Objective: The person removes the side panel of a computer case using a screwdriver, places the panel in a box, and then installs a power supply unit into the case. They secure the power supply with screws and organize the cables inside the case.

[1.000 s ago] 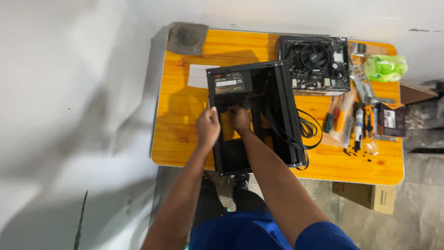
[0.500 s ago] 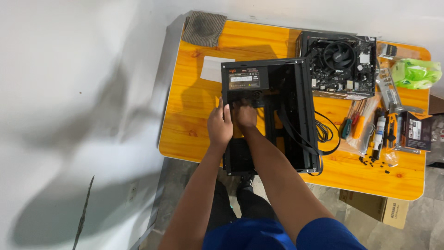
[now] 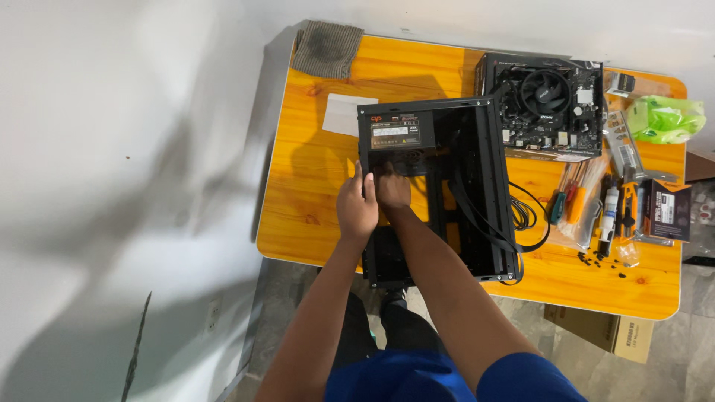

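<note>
An open black computer case (image 3: 477, 223) lies on its side on an orange wooden table (image 3: 313, 171). A black power supply unit (image 3: 398, 134) with a label sits inside its far left corner. My left hand (image 3: 356, 208) rests against the case's left wall, fingers together. My right hand (image 3: 391, 187) reaches inside the case just below the power supply and touches it; its fingers are partly hidden. Black cables (image 3: 521, 219) trail out of the case's right side.
A motherboard with a cooler fan (image 3: 547, 104) sits on its box at the back right. Screwdrivers (image 3: 570, 201), a small black box (image 3: 666, 210), a green bag (image 3: 663, 119) and loose screws (image 3: 599, 259) lie to the right. A grey cloth (image 3: 325, 48) and white paper (image 3: 346, 115) lie back left. A cardboard box (image 3: 603, 327) stands on the floor.
The camera view has shifted, so the table sits further right in the picture. Both hands stay at the case's left side by the power supply, with little visible movement.
</note>
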`<action>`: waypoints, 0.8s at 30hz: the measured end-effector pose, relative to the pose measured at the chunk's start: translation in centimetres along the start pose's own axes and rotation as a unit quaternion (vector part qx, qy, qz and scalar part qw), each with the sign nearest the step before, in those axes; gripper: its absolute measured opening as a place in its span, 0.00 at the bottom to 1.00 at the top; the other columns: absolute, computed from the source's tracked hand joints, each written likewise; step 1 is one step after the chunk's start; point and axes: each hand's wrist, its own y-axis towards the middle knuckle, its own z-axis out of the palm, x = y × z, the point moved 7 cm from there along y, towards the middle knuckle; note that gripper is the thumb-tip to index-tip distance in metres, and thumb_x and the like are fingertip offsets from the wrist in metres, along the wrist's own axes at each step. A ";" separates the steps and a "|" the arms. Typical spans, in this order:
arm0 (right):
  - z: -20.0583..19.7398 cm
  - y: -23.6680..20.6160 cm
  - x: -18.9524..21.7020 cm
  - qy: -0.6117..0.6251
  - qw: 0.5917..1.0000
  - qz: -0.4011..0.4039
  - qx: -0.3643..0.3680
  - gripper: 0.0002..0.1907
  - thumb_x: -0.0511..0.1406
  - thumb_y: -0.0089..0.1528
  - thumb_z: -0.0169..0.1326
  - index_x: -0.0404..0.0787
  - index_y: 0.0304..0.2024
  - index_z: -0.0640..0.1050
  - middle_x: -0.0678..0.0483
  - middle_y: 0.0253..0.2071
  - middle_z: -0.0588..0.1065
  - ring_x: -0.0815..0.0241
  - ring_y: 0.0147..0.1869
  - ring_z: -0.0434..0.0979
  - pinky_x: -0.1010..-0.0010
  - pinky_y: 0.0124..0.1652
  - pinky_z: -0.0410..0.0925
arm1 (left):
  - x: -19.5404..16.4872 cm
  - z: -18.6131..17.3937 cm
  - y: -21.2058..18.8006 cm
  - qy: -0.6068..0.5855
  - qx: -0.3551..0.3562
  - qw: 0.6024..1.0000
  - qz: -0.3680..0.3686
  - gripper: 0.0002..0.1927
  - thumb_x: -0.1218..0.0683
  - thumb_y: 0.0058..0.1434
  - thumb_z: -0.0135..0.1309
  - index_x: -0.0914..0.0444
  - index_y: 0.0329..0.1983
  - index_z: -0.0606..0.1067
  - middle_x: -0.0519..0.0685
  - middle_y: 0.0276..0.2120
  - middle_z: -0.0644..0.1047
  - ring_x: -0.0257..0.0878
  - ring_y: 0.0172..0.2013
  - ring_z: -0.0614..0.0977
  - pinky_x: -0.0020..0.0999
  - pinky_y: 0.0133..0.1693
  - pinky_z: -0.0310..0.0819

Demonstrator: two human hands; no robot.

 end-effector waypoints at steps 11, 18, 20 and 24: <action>-0.3 0.0 -1.0 0.107 0.987 0.098 0.063 0.17 0.46 0.68 0.45 0.46 0.47 0.80 0.38 0.51 0.76 0.34 0.46 0.80 0.45 0.45 0.72 | -0.8 0.4 3.8 0.069 -0.017 0.996 0.056 0.22 0.53 0.73 0.47 0.68 0.67 0.70 0.57 0.36 0.79 0.54 0.39 0.80 0.47 0.41 0.77; 0.3 -0.8 -2.0 0.075 0.986 0.150 0.016 0.16 0.46 0.69 0.49 0.45 0.46 0.80 0.41 0.46 0.79 0.37 0.43 0.81 0.49 0.45 0.73 | 0.1 0.9 3.3 0.079 0.002 0.996 0.036 0.23 0.53 0.73 0.46 0.65 0.68 0.70 0.58 0.35 0.78 0.53 0.37 0.80 0.45 0.38 0.77; 0.2 -0.7 -2.4 0.077 0.987 0.142 -0.006 0.13 0.44 0.67 0.50 0.46 0.47 0.81 0.42 0.46 0.80 0.38 0.42 0.82 0.49 0.43 0.73 | 0.5 1.0 3.4 0.080 0.016 0.997 0.016 0.23 0.52 0.74 0.46 0.64 0.69 0.69 0.57 0.34 0.78 0.52 0.37 0.80 0.45 0.39 0.77; -0.6 -0.4 -2.3 0.079 0.992 0.081 -0.059 0.12 0.38 0.65 0.50 0.51 0.45 0.84 0.44 0.50 0.79 0.40 0.42 0.82 0.49 0.41 0.74 | 0.2 0.9 3.4 0.087 0.011 0.996 0.034 0.23 0.52 0.74 0.46 0.64 0.69 0.68 0.56 0.34 0.79 0.52 0.38 0.80 0.45 0.40 0.78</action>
